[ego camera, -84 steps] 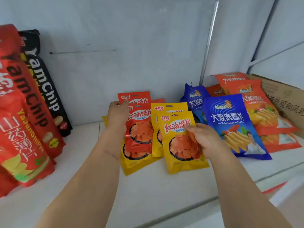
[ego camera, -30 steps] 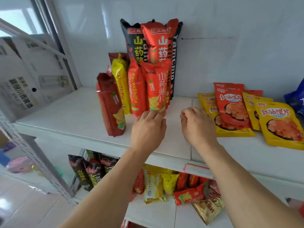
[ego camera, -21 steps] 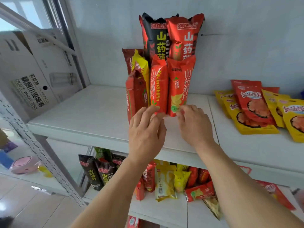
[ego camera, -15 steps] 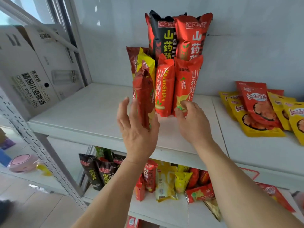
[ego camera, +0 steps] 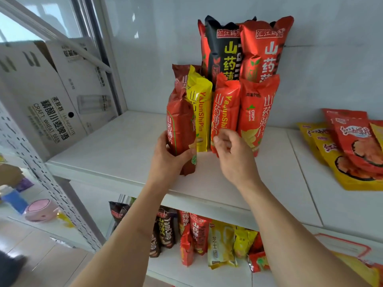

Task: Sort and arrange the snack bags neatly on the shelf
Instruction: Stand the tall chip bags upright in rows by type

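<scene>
On the white shelf [ego camera: 124, 146] a cluster of upright yam chip bags stands against the wall. My left hand [ego camera: 169, 157] grips the lower part of a dark red bag [ego camera: 180, 121] at the front left of the cluster. Beside it stand a yellow bag [ego camera: 200, 112], an orange-red bag [ego camera: 224, 112] and a wider red bag [ego camera: 260, 112]. My right hand [ego camera: 234, 156] has its fingers curled on the bottom of the orange-red bag. Behind them rise a tall black bag [ego camera: 223, 50] and a tall red bag [ego camera: 267, 48].
Flat yellow and red pouches [ego camera: 352, 150] lie overlapped at the shelf's right. A white cardboard beer box [ego camera: 41, 100] leans at the far left beside the perforated upright [ego camera: 37, 162]. The lower shelf holds several more snack bags [ego camera: 207, 239].
My view swung left from the flat pouches to the upright yam chip bags. My left hand went from open to gripping the dark red bag; my right hand closed on the orange-red bag's bottom.
</scene>
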Available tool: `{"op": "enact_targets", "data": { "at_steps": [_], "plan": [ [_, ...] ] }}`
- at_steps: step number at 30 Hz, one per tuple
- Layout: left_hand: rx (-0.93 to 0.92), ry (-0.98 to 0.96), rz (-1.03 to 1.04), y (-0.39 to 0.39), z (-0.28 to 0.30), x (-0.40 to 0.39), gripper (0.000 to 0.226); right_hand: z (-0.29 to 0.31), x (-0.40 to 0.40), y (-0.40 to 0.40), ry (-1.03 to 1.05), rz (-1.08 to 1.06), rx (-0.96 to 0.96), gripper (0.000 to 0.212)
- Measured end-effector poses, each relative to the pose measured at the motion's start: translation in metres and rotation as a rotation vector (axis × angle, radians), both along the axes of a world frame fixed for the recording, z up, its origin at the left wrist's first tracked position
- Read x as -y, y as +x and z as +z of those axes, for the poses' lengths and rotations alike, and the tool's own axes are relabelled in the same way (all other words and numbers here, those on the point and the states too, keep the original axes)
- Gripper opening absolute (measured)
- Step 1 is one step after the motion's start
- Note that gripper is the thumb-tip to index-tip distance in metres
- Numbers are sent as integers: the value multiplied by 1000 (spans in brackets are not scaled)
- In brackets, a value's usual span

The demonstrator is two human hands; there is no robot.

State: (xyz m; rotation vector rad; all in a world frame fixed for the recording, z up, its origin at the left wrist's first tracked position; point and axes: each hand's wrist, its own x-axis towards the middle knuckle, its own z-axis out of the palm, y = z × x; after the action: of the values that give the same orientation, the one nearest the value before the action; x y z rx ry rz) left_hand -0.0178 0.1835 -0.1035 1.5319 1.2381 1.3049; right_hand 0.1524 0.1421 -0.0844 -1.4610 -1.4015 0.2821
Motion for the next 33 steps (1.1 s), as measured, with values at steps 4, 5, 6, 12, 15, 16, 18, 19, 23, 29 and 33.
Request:
{"op": "enact_targets", "data": {
  "at_steps": [4, 5, 6, 12, 15, 16, 18, 19, 23, 29, 33],
  "plan": [
    [0, 28, 22, -14, 3, -27, 97, -7, -20, -25, 62, -32, 8, 40],
    [-21, 36, 20, -17, 4, -33, 99, -9, -26, -32, 85, -58, 14, 42],
    [-52, 45, 24, -20, 5, -40, 101, -10, -31, -39, 103, -81, 15, 45],
    [-107, 88, -27, -56, 8, -91, 113, -5, -61, -81, 162, -282, 13, 54],
    [-164, 90, -35, -74, 6, -115, 120, -3, -78, -97, 169, -418, 18, 63],
    [-177, 83, -62, -80, 5, -121, 125, -3, -83, -102, 169, -466, 12, 68],
    [-132, 14, -159, -90, 4, -130, 129, -4, -91, -110, 164, -557, 16, 76],
    [-89, -41, -221, -95, 4, -131, 126, -5, -94, -112, 152, -598, 22, 80],
    [-16, -126, -440, -106, 0, -136, 112, -11, -106, -117, 74, -721, 63, 92],
    [-48, -115, -458, -118, -4, -144, 104, -22, -122, -112, -26, -793, -45, 92],
    [-97, -111, -480, -128, 0, -148, 94, -26, -126, -107, -51, -791, -103, 87]
  ]
}}
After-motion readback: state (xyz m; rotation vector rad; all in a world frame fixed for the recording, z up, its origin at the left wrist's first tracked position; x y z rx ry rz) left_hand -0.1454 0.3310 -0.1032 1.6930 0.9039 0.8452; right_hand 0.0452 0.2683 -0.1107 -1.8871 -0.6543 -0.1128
